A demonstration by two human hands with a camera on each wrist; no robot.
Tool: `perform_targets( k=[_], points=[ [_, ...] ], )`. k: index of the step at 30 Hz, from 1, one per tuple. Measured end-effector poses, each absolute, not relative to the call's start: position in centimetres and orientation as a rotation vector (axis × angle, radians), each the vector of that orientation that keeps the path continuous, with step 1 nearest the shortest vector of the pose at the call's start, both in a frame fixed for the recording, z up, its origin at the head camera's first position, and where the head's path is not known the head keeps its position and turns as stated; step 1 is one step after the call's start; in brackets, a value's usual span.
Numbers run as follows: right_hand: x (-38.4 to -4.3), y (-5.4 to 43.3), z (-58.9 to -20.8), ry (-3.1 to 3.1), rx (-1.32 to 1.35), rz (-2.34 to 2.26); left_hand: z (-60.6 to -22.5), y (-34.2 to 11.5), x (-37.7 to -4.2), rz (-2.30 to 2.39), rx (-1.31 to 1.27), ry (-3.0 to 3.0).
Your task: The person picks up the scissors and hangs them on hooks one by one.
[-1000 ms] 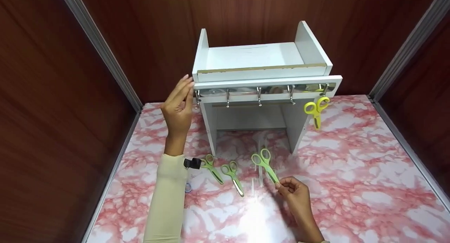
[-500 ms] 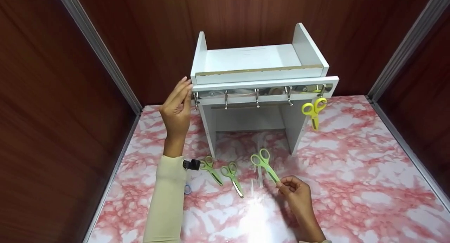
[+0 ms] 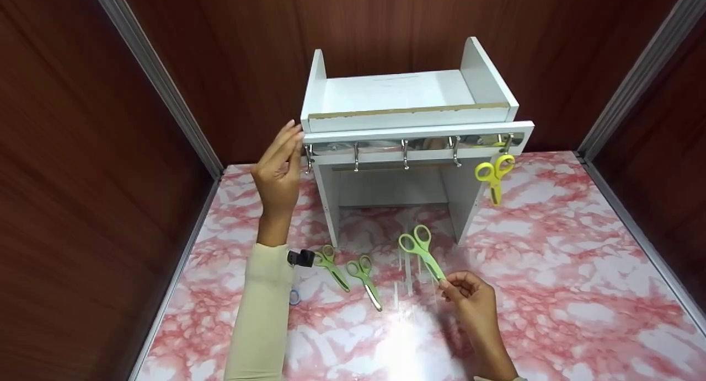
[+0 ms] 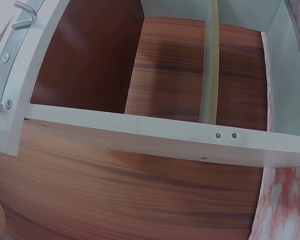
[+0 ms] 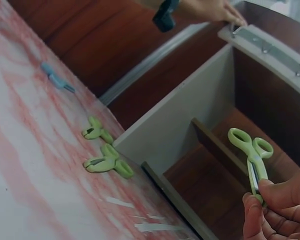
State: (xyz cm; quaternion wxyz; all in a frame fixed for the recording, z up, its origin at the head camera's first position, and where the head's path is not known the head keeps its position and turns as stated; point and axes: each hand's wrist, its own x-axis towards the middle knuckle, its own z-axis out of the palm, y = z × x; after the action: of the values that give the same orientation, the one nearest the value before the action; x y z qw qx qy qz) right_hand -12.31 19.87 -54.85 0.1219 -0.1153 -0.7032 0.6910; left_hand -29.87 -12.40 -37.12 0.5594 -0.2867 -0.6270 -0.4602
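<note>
My right hand (image 3: 475, 304) pinches a pair of green scissors (image 3: 432, 266) by the blade end, between thumb and fingers. Their handle loops point up and away, just in front of the white shelf unit (image 3: 325, 210). With fingers fairly straight, my left hand (image 3: 276, 180) touches the left end of the hook rail (image 3: 380, 159) on the unit's front. Yellow scissors (image 3: 495, 189) hang from the rightmost metal hook. Two more green scissors, one nearer the unit (image 3: 337, 274) and one beside it (image 3: 370, 289), lie on the table. Only a sliver of the left hand shows in the left wrist view.
Blue scissors (image 5: 55, 79) lie on the table at the left, mostly hidden by the left sleeve in the head view. Pale tape strips (image 3: 408, 276) stick to the marbled tabletop (image 3: 584, 271). Brown panels (image 3: 386, 17) enclose the back and sides.
My right hand has lifted slightly and moved a little right with the green scissors. The left hand stays at the rail's end. The view has shifted slightly.
</note>
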Motion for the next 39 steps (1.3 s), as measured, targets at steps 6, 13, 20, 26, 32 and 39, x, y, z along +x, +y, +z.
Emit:
perform_targets(
  k=[6,13,20,26,32,39],
  points=[
    [-12.2,19.9,-54.0,-2.029,-0.320,2.008,-37.0,-12.3,-29.8,-1.083,-0.683,-1.474],
    [-12.0,20.2,-52.7,-2.054,-0.306,1.978,-37.2,-12.3,-29.9,-1.087,-0.672,-1.479],
    [-11.7,20.2,-51.5,-2.007,-0.306,1.953,-37.2,-12.3,-30.0,-1.085,-0.680,-1.472],
    [-11.7,20.3,-50.7,-1.988,-0.303,1.942,-36.2,-11.8,-28.9,-1.076,-0.676,-1.471],
    [-11.7,20.5,-49.9,-1.951,-0.299,1.948,-36.6,-12.1,-29.3,-1.081,-0.676,-1.477],
    [-11.5,20.5,-48.6,-1.891,-0.265,1.954,-37.3,-12.5,-30.0,-1.082,-0.689,-1.479]
  ],
)
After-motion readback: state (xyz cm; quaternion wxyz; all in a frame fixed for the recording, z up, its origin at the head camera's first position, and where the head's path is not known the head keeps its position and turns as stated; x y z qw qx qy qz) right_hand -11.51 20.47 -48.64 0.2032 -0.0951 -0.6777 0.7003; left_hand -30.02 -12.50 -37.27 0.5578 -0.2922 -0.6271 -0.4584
